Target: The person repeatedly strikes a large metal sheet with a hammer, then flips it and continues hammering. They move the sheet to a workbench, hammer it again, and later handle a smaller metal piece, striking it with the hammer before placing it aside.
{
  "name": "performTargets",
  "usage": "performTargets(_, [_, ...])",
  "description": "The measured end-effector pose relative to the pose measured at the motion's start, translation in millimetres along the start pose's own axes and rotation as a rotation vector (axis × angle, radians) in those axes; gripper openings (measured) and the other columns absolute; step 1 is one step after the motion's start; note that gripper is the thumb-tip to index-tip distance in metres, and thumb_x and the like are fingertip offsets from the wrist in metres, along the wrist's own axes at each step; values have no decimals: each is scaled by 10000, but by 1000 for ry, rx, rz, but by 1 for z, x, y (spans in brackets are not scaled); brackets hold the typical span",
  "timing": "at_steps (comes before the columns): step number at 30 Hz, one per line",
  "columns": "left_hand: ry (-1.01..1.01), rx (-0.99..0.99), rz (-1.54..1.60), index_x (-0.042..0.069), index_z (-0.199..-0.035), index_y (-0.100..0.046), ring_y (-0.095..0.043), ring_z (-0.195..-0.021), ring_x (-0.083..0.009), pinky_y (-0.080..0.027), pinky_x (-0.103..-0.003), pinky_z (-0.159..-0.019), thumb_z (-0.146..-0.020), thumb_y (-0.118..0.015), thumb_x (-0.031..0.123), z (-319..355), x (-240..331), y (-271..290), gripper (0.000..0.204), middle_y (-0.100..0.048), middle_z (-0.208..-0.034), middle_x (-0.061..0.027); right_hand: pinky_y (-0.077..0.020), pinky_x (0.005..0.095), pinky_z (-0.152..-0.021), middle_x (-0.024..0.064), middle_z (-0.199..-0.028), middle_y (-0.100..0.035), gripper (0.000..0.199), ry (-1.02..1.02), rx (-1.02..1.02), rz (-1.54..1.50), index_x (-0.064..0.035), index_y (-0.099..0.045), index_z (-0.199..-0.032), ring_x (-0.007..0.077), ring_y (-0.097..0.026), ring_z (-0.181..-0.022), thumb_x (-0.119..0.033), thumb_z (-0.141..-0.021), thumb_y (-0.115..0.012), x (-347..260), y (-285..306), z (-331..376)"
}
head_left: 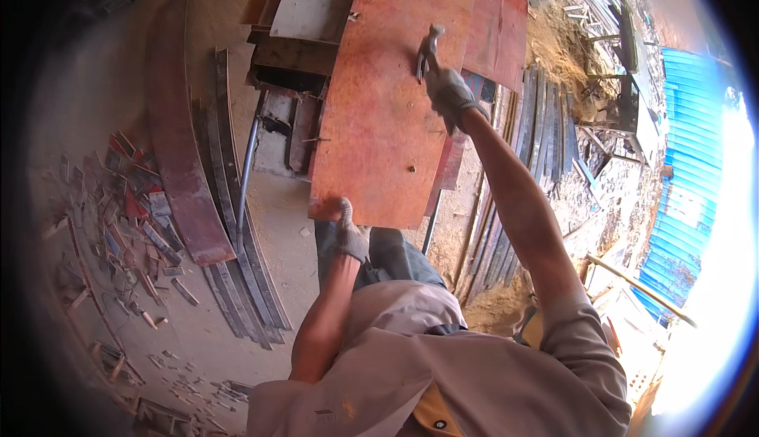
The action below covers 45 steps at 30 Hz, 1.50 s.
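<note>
A long reddish plywood board (383, 121) lies in front of me, its near end at my waist. My left hand (350, 234), in a grey knit glove, grips that near edge with the thumb on top; its other fingers are mostly hidden. In my gloved right hand (449, 93) is a claw hammer (432, 45), held over the board's right side with its metal head farthest from me. A nail (319, 139) sticks out at the board's left edge. A small dark spot (412, 169), perhaps a hole, marks its face.
More boards (312, 2) are stacked beneath and beyond this one. To the left lie a long curved-looking red plank (178, 136), dark metal strips (229, 144) and scattered wood scraps (142, 215). On the right are long dark bars (538, 121) and a blue corrugated sheet (688, 168).
</note>
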<state>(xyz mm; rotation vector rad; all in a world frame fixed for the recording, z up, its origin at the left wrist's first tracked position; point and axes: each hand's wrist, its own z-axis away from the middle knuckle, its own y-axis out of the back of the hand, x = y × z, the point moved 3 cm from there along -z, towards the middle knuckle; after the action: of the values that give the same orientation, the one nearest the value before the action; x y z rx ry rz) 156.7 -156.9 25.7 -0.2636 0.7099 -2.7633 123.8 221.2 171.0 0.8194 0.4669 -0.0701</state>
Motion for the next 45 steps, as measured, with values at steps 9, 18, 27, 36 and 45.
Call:
performTargets(9, [-29, -1, -146, 121, -1581, -392, -452, -1456, -288, -412, -488, -1190, -985, -723, 456, -32, -7, 19, 759, -485, -1595, -71, -471, 654, -622, 311, -786, -670, 355, 10, 464, 92, -62, -470, -1094, 546, -657, -735, -405, -1052, -551, 74, -89, 24])
performTargets(18, [-49, 197, -220, 167, -1591, -377, -426, -1481, -271, -370, -484, -1211, -1027, -687, 414, 35, 1, -28, 690, -473, -1613, -48, -465, 649, -613, 303, -769, -666, 351, 103, 519, 34, -81, -481, -1057, 558, -648, -730, -424, -1052, -552, 107, -101, 26])
performTargets(27, [-55, 256, -155, 155, -1580, -425, -538, -1360, -282, -474, -551, -1095, -865, -780, 653, -10, -34, 64, 940, -548, -1502, -71, -516, 547, -608, 238, -768, -694, 324, 277, 558, -8, -82, -614, -1002, 466, -697, -715, -402, -1005, -666, 69, -70, 75])
performTargets(36, [-70, 184, -3, 107, -1517, -516, -552, -1384, -282, -472, -480, -1117, -937, -735, 592, 2, -27, 95, 787, -586, -1491, -111, -526, 563, -809, 267, -993, -717, 437, 632, -309, 539, -61, -644, -1110, 469, -691, -982, -487, -1021, -597, -115, -142, 156])
performTargets(45, [-598, 38, -816, 103, -1469, -576, -667, -1221, -262, -547, -421, -968, -1039, -640, 493, 32, 125, 110, 584, -686, -1300, -82, -521, 339, -559, 47, -729, -650, 333, 570, -290, 290, -54, -647, -1094, 193, -673, -649, -342, -965, -752, -146, -193, 149])
